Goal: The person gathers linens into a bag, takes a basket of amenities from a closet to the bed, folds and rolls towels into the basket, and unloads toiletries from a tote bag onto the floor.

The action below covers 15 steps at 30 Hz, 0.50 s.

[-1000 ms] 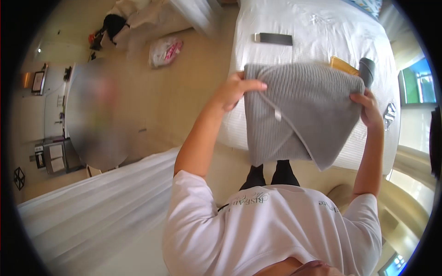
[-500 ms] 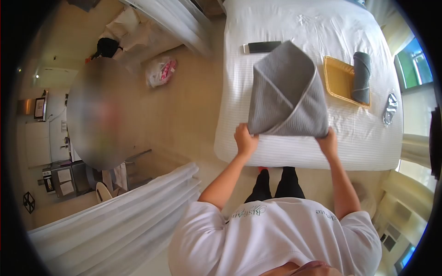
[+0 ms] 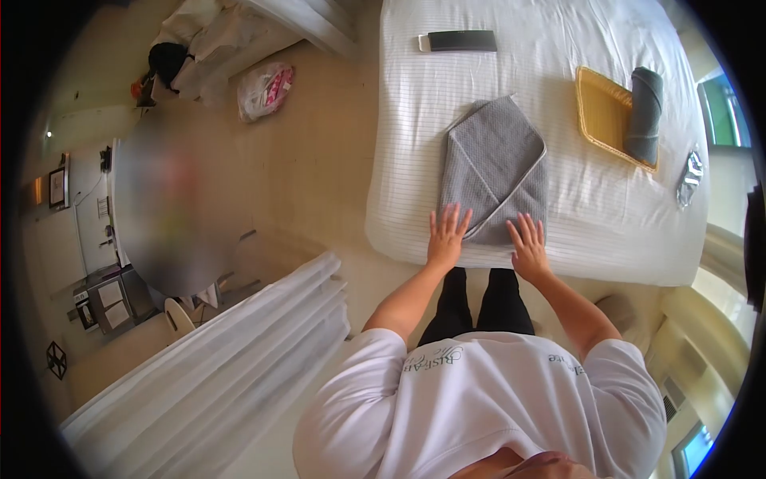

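Observation:
A grey ribbed towel (image 3: 493,152) lies on the bed, folded with diagonal edges that cross and a pointed far end. My left hand (image 3: 448,235) rests flat on its near left corner, fingers spread. Over the near right corner, my right hand (image 3: 528,246) is also flat with its fingers apart. Neither hand grips the cloth. To the right, a rolled grey towel (image 3: 645,116) lies in a yellow woven basket (image 3: 604,112), along its right side.
The white-sheeted bed (image 3: 415,160) carries a dark flat box (image 3: 461,41) beyond the towel and a small clear packet (image 3: 689,180) near its right edge. A plastic bag (image 3: 266,92) sits on the floor at left. A white curtain (image 3: 231,343) hangs at lower left.
The folded towel was held up by its near corners and now lies flat on the bed. Both hands have let go of the corners and moved inward, with fingers spread on the towel.

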Tool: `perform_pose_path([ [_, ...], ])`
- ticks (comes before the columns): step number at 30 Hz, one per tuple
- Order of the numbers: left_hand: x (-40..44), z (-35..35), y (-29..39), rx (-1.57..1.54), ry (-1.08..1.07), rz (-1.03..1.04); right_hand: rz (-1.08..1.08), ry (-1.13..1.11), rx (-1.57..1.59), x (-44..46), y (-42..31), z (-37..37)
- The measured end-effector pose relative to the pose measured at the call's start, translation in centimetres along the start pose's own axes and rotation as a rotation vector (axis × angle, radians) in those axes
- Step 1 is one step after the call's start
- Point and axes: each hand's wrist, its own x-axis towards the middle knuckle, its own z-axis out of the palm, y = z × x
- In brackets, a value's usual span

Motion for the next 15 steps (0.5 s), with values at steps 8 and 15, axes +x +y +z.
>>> perform_pose_path([
  [8,4.0,-2.9,-0.6,-0.366,-0.452,-0.028,0.103,-0.252,0.294,4.9,2.9,0.8],
  [15,2.3,2.6,-0.5,-0.7,-1.18,-0.311,0.436,-0.751,0.518,3.3,1.7,-4.2],
])
